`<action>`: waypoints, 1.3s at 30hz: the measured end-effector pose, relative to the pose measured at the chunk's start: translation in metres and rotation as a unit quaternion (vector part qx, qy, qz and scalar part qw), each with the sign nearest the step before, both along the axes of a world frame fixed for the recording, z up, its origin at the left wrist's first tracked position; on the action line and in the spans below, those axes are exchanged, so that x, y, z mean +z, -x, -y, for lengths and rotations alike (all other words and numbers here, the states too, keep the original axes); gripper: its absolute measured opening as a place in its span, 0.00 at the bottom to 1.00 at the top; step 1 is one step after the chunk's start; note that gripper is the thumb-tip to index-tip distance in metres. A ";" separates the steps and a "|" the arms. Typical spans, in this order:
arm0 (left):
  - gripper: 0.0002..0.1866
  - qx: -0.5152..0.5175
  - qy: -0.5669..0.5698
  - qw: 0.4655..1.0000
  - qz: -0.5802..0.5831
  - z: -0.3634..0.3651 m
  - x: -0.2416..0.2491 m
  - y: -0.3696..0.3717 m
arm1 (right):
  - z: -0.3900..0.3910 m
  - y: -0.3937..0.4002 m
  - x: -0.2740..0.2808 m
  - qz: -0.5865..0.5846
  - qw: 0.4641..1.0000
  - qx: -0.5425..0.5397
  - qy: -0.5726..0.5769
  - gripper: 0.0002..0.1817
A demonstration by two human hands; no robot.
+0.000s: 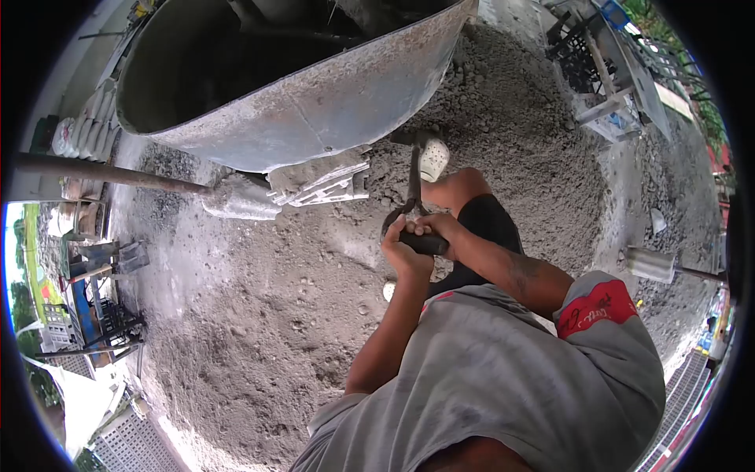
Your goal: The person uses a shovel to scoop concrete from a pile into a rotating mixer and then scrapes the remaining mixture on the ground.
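My left hand (405,252) is closed around one side of the dark handle of a shovel (415,177). Beside it, my right hand (437,227) grips the other side of the same handle, the two hands nearly touching. From there the shaft runs forward, past my white perforated shoe (433,160), toward the underside of a large metal drum (314,118). The blade is not clearly visible. Grey sand-like material (275,291) covers the ground around my feet.
A second shovel (240,197) lies at left, its long pole reaching the view's edge, next to a grey plastic crate piece (330,189). Another shovel (651,264) is at right. Stacked sacks (90,130) and a stand (605,102) border the area.
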State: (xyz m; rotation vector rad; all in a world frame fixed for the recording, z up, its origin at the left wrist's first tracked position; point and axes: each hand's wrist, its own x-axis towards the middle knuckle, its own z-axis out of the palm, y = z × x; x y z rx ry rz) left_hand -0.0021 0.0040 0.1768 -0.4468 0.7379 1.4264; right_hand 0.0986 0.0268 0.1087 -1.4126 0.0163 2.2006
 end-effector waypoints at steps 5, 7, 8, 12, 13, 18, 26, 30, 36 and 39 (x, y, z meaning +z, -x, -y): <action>0.08 0.047 -0.044 0.997 -0.039 -0.109 -0.069 -0.029 | -0.109 -0.020 -0.034 0.012 0.995 -0.002 -0.102 0.15; 0.09 0.040 -0.075 0.994 -0.066 -0.163 -0.122 -0.033 | -0.143 -0.034 -0.059 -0.110 0.976 0.078 -0.173 0.17; 0.08 0.027 -0.067 0.993 -0.091 -0.159 -0.126 -0.023 | -0.148 -0.028 -0.060 -0.028 0.973 0.113 -0.201 0.17; 0.06 -0.055 0.011 0.984 -0.167 -0.073 -0.124 -0.003 | -0.107 -0.020 -0.102 0.414 0.801 0.304 -0.309 0.20; 0.07 -0.066 0.014 0.980 -0.189 -0.086 -0.117 0.006 | -0.111 -0.014 -0.102 0.447 0.776 0.307 -0.321 0.21; 0.09 -0.083 -0.004 0.984 -0.160 -0.068 -0.142 0.018 | -0.096 -0.004 -0.138 0.509 0.725 0.314 -0.342 0.17; 0.04 -0.136 0.021 0.987 -0.082 0.067 -0.293 0.044 | 0.048 0.024 -0.266 0.532 0.714 0.282 -0.357 0.22; 0.05 -0.169 0.026 0.984 -0.053 0.133 -0.332 -0.002 | 0.107 -0.022 -0.301 0.583 0.670 0.318 -0.332 0.24; 0.04 -0.137 -0.003 0.986 -0.091 0.142 -0.262 -0.003 | 0.110 -0.021 -0.217 0.555 0.689 0.326 -0.334 0.22; 0.05 -0.137 -0.020 0.986 -0.097 0.153 -0.222 0.010 | 0.117 -0.011 -0.176 0.534 0.698 0.353 -0.321 0.25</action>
